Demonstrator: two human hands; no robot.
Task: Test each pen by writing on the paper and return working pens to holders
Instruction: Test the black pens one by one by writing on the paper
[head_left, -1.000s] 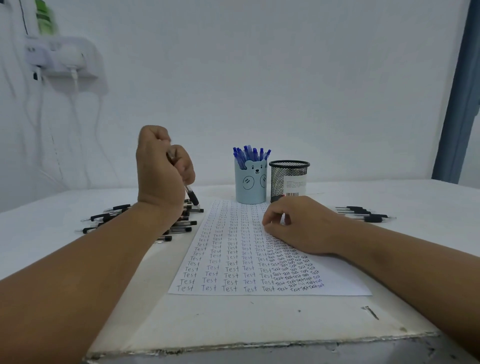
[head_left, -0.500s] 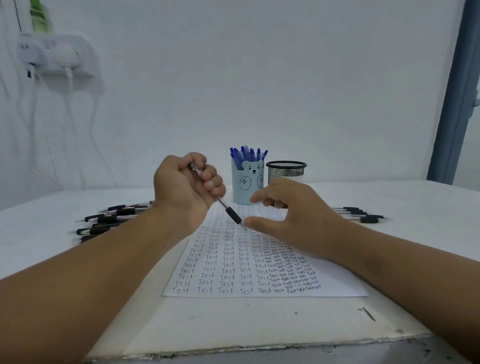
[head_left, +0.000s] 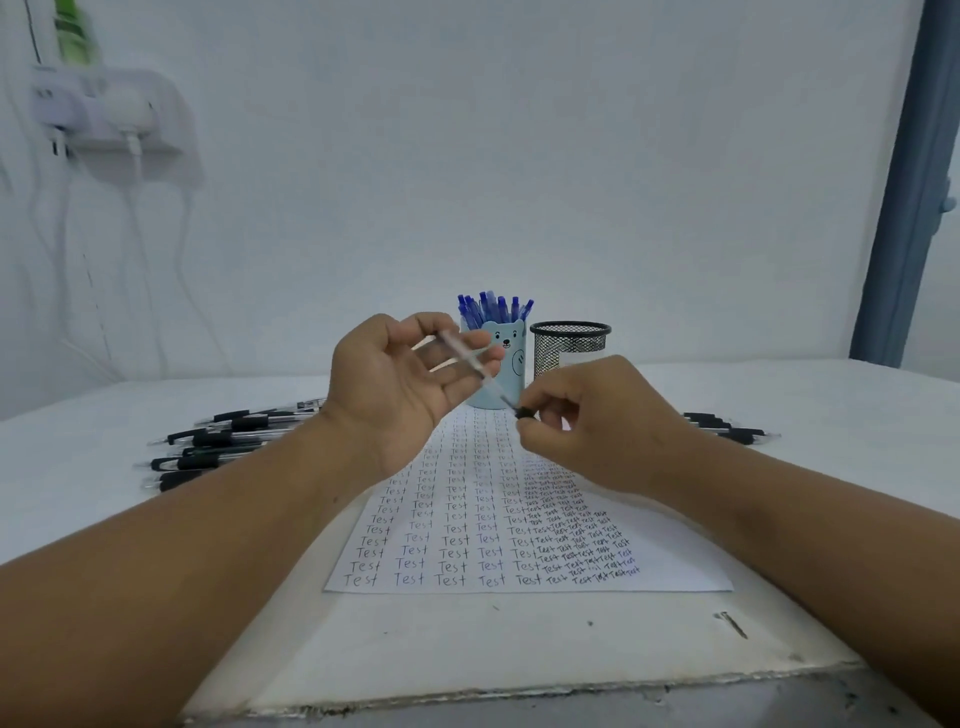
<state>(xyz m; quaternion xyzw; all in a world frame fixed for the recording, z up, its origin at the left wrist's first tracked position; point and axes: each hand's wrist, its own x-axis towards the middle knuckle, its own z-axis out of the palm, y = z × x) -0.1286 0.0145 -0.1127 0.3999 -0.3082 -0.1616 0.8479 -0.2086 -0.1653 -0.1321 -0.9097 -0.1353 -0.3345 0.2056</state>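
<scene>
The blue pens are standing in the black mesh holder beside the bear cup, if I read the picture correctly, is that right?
Not quite: the head view shows the blue pens standing in the bear cup, and the black mesh holder beside it shows no pens.

- Soft, cool, even light is filling the scene; the white wall (head_left: 519, 156) is showing a bluish cast.
- Faint, diffuse shadows are lying under the forearms on the table (head_left: 467, 649).
- Motion blur is smearing the pen (head_left: 475, 366) and the fingers holding it.
- Wide-angle distortion is bending the table's near edge and stretching the forearms at the lower corners.
- The wall shelf (head_left: 104, 111) is looking soft.
</scene>
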